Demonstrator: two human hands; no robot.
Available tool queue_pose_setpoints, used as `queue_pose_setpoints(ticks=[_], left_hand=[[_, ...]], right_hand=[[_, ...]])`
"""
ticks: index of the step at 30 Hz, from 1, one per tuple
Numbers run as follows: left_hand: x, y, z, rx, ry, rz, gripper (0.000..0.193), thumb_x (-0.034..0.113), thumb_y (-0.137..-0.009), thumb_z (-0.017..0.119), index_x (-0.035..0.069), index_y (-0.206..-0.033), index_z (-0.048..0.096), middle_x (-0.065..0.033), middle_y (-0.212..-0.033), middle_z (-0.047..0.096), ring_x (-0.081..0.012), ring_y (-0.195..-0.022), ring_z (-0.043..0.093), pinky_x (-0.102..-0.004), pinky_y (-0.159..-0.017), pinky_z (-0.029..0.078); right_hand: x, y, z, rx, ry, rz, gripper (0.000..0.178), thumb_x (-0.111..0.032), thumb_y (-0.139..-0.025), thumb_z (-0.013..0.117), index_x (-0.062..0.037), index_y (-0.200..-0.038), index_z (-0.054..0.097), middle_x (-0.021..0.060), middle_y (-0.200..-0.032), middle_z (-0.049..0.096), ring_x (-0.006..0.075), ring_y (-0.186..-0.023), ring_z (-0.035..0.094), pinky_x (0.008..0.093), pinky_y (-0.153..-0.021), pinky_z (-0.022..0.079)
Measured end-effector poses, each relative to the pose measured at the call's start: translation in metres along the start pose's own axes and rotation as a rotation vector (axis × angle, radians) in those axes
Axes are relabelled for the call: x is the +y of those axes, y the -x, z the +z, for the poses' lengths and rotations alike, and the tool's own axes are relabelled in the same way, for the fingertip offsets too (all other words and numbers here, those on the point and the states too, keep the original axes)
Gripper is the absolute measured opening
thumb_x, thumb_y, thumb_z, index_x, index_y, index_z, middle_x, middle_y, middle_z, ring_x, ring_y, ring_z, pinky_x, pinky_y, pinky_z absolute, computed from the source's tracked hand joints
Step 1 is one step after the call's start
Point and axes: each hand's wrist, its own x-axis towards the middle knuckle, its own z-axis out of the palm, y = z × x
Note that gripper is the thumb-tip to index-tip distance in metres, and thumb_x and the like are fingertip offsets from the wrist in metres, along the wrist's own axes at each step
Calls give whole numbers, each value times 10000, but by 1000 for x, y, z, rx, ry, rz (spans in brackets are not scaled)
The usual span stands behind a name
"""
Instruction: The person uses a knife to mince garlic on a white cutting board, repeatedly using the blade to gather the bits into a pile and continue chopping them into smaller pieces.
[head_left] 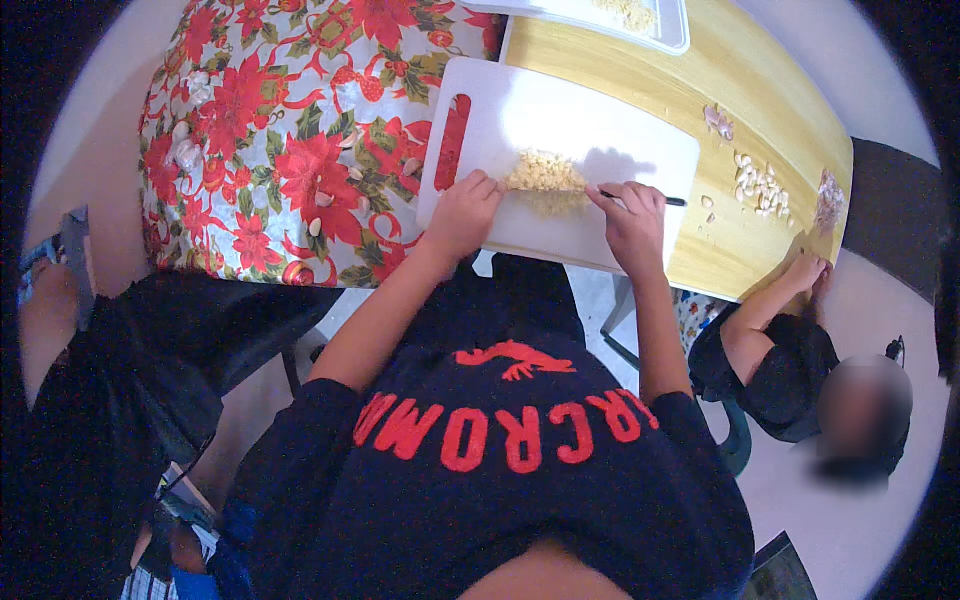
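A white cutting board [620, 140] lies in front of me with a pile of chopped garlic [545, 168] at its middle. A knife with a black handle [674, 201] stretches sideways over the near part of the pile, its thin blade edge-on and hard to see. My right hand [636, 225] is closed on the handle. At the other end of the blade, my left hand [463, 215] is closed with its fingertips pinching near the tip. Finer bits of garlic lie on the near side of the blade.
Peeled garlic cloves [760, 185] and papery skins [829, 200] lie on the wooden table [740, 70], near another person's hand [806, 270]. A white tray [672, 25] with minced garlic stands at the far side. Garlic bulbs [187, 154] rest on the flowered tablecloth [250, 190].
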Motion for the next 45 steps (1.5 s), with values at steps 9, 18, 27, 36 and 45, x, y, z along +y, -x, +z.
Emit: queue_pose_setpoints(ticks=[9,18,27,36,45], left_hand=[[0,-1,0,-17,-43,-42,240,46,-622,508,-28,-842,567,-97,-738,530,-232,-759,518,-316,-637,459],[7,0,2,-51,-117,-133,244,42,-633,504,-30,-855,573,-98,-755,539,-228,-776,521,-324,-664,455],[10,-1,6,-7,-149,-171,247,37,-633,504,-19,-866,567,-86,-783,541,-219,-775,521,-316,-644,456],[14,-7,-8,47,-161,-238,222,19,-627,505,-6,-833,582,-70,-732,534,-205,-762,522,-303,-612,465],[8,-2,1,57,-188,-225,234,24,-634,493,-11,-851,575,-72,-720,521,-211,-742,517,-318,-591,465]], right_hand=[[9,4,5,-91,60,-84,379,-59,-678,505,-202,-1017,592,-7,-909,558,181,-882,502,366,-787,345],[18,-16,-5,-2,47,-193,367,-37,-664,526,-208,-978,609,-23,-879,563,153,-827,508,358,-765,328],[26,-20,-2,-47,35,-269,397,-15,-649,531,-213,-984,611,-35,-870,563,144,-827,508,365,-755,329],[20,-46,-23,-48,-11,-349,338,-54,-660,506,-169,-965,600,-10,-885,546,166,-827,501,374,-764,351],[27,-31,5,-70,26,-370,408,-59,-672,505,-193,-1052,564,-2,-936,543,179,-853,499,407,-774,350]])
